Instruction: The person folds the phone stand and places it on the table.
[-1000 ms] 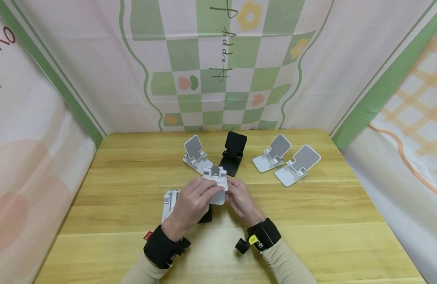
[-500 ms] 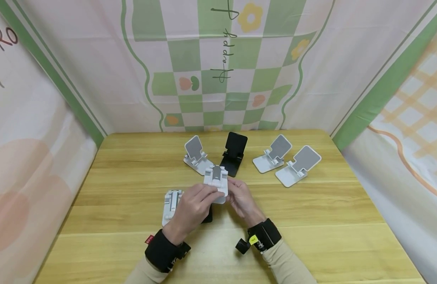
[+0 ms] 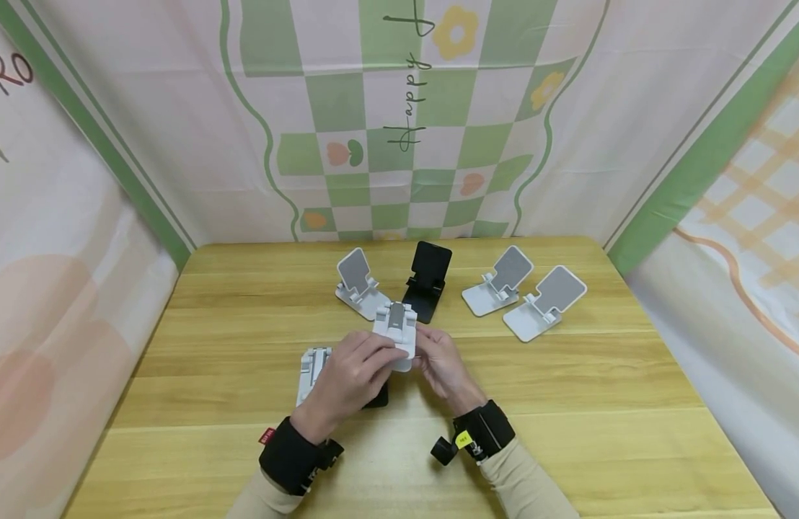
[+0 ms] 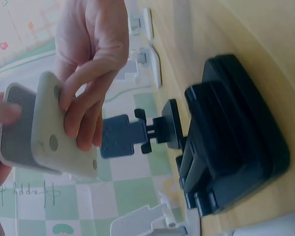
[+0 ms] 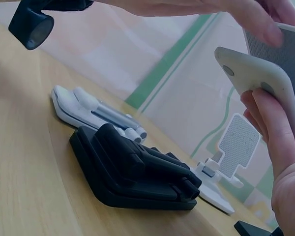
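Between both hands, above the table, is a white phone stand with a grey pad. The left hand pinches its near part, a thumb on the grey pad in the right wrist view. The right hand grips the base from the right, fingers curled on its underside, as the left wrist view shows the white base. The pad plate stands slightly apart from that base. Below the hands lie a folded black stand and a folded white stand, partly hidden by the left hand in the head view.
Unfolded stands stand along the back of the wooden table: a white one at left, a black one, and two white ones at right. A patterned curtain hangs behind.
The held stand's grey-padded part has tilted slightly, and more of its pad shows than a second ago. The left hand has shifted a little; the right hand has barely moved.
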Demonstrator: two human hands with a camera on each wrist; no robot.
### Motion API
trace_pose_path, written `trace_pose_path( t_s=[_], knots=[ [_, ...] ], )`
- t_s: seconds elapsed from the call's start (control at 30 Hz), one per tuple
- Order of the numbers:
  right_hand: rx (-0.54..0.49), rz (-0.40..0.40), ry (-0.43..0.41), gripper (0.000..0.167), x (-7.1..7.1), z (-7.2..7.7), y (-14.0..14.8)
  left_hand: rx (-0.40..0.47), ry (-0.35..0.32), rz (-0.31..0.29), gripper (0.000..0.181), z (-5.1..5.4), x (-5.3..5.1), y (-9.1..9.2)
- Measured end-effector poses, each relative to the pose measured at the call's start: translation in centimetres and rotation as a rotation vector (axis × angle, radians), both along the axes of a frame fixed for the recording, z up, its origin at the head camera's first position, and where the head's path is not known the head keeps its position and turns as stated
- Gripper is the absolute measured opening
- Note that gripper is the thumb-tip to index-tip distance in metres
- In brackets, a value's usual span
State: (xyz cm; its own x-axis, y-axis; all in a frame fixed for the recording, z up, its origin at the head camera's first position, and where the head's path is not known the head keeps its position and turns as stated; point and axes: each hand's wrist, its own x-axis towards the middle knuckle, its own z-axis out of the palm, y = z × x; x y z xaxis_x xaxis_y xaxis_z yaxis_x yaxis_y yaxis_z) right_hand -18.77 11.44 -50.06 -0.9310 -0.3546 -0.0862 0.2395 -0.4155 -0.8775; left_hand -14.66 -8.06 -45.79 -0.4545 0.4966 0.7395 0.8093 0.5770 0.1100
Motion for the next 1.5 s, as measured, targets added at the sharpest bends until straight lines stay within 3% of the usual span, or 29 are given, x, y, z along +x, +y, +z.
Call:
trace_pose_path(
  t_s=[0.2, 0.43, 0.53, 0.7, 0.77, 0.97, 1.13, 1.5],
  knots=[
    [0.054, -0.023, -0.02, 0.044, 0.1, 0.2, 0.0, 0.273, -0.188, -0.075, 0.029, 0.0, -0.3, -0.5],
    [0.088, -0.028, -0.036, 0.043, 0.1, 0.0, 0.2, 0.576, -0.415, -0.003, 0.029, -0.4, -0.9, -0.5],
    [0.096, -0.016, -0.029, 0.044, 0.1, 0.0, 0.2, 0.676, -0.6, 0.037, 0.034, -0.6, -1.1, -0.4],
    [0.114, 0.003, -0.017, 0.046, 0.1, 0.1, 0.3, 0.79, -0.997, 0.133, 0.043, -0.5, -1.2, -0.3],
    [0.119, 0.006, -0.019, 0.046, 0.1, 0.1, 0.4, 0.817, -1.137, 0.146, 0.046, -0.5, -1.3, -0.3],
    [0.131, 0.016, -0.018, 0.046, 0.1, 0.1, 0.5, 0.901, -1.431, 0.054, 0.059, -0.5, -1.5, -0.5],
    [0.142, 0.019, -0.017, 0.047, 0.1, 0.1, 0.5, 0.922, -1.532, -0.003, 0.063, -0.7, -1.6, -0.6],
    [0.132, 0.087, 0.022, 0.05, 0.0, -0.2, 1.1, 0.941, -1.525, 0.002, 0.057, -1.1, -1.6, -0.5]
  ],
)
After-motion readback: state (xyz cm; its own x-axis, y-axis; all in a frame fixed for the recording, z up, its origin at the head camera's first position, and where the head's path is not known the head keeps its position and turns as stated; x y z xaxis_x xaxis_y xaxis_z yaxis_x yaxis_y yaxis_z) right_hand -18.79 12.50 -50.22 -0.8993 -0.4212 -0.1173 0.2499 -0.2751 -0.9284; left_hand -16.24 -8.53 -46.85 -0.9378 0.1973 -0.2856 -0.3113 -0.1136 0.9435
